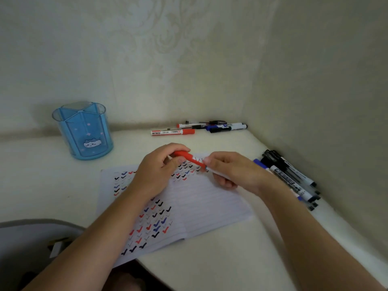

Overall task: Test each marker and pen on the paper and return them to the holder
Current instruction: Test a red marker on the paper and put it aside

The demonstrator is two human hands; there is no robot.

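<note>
1. Pale patterned walls point(189, 59) are meeting in a corner behind a white counter point(210, 263).
2. Lined paper point(210, 206), partly covered in red, blue and black ticks, is lying on the counter.
3. Both hands are holding a red marker point(192, 161) just above the paper. The left hand point(155, 171) is curling round its red cap, and the right hand point(233, 171) is gripping its white barrel.
4. A blue holder point(84, 131) is standing upright at the far left, well apart from the paper.
5. Loose markers are lying in a back group point(201, 128) by the rear wall and a right group point(291, 175) along the side wall.
</note>
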